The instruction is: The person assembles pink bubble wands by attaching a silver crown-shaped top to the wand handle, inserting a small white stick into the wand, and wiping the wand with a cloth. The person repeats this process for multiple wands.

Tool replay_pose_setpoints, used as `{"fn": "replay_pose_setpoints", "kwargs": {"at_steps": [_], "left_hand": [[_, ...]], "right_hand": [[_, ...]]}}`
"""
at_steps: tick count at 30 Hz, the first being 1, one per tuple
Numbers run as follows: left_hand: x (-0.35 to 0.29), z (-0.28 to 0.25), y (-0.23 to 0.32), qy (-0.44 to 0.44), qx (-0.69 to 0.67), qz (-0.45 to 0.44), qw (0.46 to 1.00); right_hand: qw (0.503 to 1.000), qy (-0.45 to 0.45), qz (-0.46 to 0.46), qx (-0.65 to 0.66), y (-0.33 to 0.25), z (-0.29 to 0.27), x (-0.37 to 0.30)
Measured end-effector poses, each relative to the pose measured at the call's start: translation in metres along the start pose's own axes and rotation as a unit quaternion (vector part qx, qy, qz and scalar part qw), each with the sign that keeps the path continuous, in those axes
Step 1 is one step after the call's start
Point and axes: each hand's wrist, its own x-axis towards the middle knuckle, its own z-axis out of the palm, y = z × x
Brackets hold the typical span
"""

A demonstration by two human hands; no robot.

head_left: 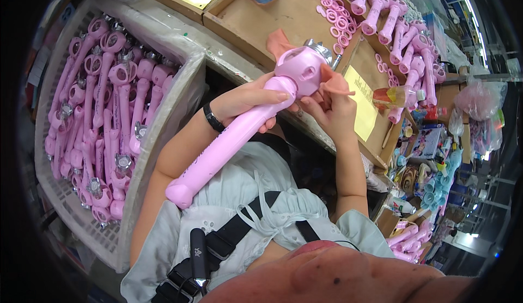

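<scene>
My left hand (245,98), with a black band on its wrist, is wrapped round the upper handle of a pink toy wand (229,139). The wand slants across my lap, its rounded end low on the left. Its hollow head (302,68) has cut-out openings and a silver crown-like top (318,49). Peach-coloured, soft-looking pieces stick out at both sides of the head; one (335,82) covers the fingertips of my right hand (332,112). That hand is closed, its bent fingers close against the head's underside. What it pinches is hidden.
At left a white plastic basket (73,226) holds many pink wands. An open cardboard tray (239,17) ahead contains pink rings (338,22). Wand parts (389,17) lie at the far right, near a bottle of yellowish liquid (389,97) and a yellow sheet (359,104).
</scene>
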Motion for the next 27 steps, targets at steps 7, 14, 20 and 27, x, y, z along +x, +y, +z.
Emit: {"fn": "replay_pose_setpoints", "kwargs": {"at_steps": [7, 14, 20, 27], "left_hand": [[-0.008, 0.015, 0.002, 0.098, 0.269, 0.025, 0.958], [-0.009, 0.017, 0.001, 0.1, 0.31, 0.051, 0.944], [-0.007, 0.0, -0.005, 0.1, 0.327, 0.074, 0.937], [-0.015, -0.021, -0.019, 0.027, 0.288, 0.142, 0.947]], "right_hand": [[0.987, -0.099, -0.021, -0.125, -0.018, -0.003, -0.008], [0.982, -0.103, 0.015, -0.157, -0.023, -0.003, -0.011], [0.998, 0.038, -0.019, -0.051, -0.018, 0.018, -0.014], [0.997, 0.049, 0.016, 0.055, -0.014, 0.026, -0.027]]}}
